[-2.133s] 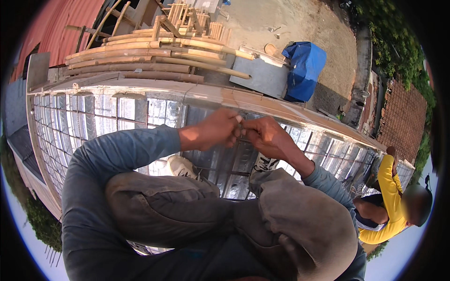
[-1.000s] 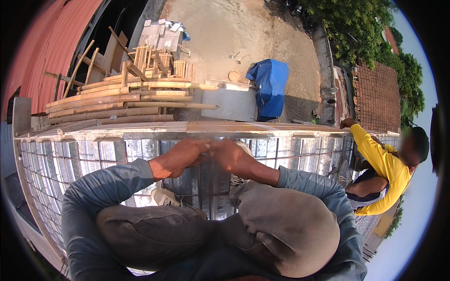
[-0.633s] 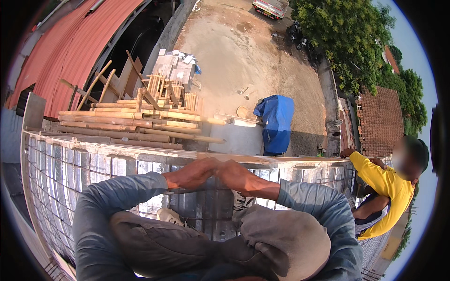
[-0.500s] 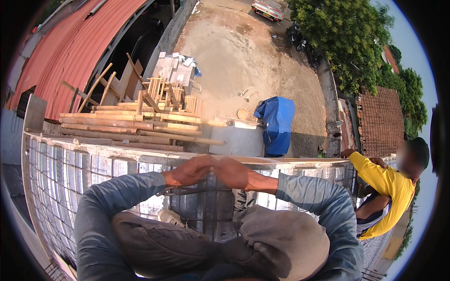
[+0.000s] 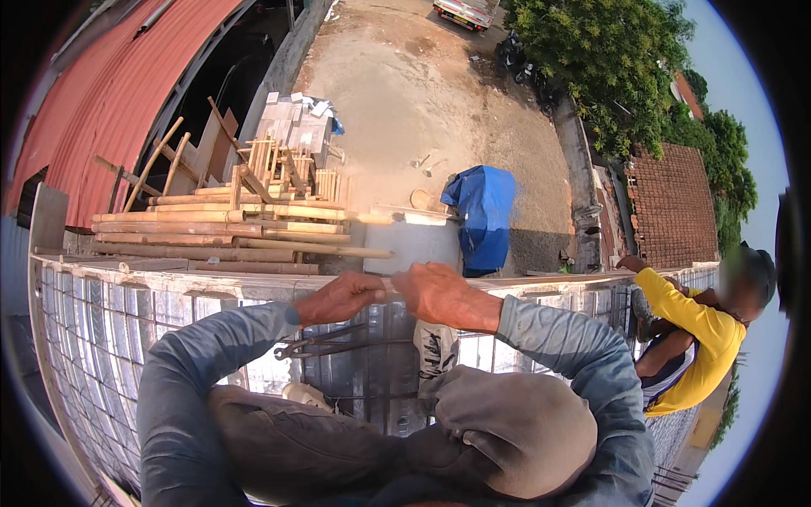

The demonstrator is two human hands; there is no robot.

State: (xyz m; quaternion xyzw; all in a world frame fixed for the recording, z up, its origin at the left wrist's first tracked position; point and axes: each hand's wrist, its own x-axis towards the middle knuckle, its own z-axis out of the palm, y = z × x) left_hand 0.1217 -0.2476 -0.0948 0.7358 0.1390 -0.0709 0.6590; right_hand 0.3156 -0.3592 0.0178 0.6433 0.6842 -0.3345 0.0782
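My left hand (image 5: 342, 297) and my right hand (image 5: 443, 296) are close together at the board edge (image 5: 541, 283) of the deck, over its far side. Fingers of both hands are curled and pinched. Whatever thin thing they hold, if any, is too small to make out. Just below them a dark long-handled tool like pincers (image 5: 325, 343) lies on the steel mesh (image 5: 101, 329) over shiny ribbed metal sheets. My shoe (image 5: 435, 348) stands to its right.
A person in a yellow shirt (image 5: 697, 325) crouches at the right, one hand on the edge. Beyond the edge the ground lies lower, with bamboo poles (image 5: 177, 228), a blue tarp (image 5: 486, 215) and a truck (image 5: 466, 12). A red metal roof (image 5: 118, 101) rises at the left.
My hands have drawn slightly apart, and the right has moved a little to the right. More of the pincers-like tool shows beneath them. The view has shifted slightly.
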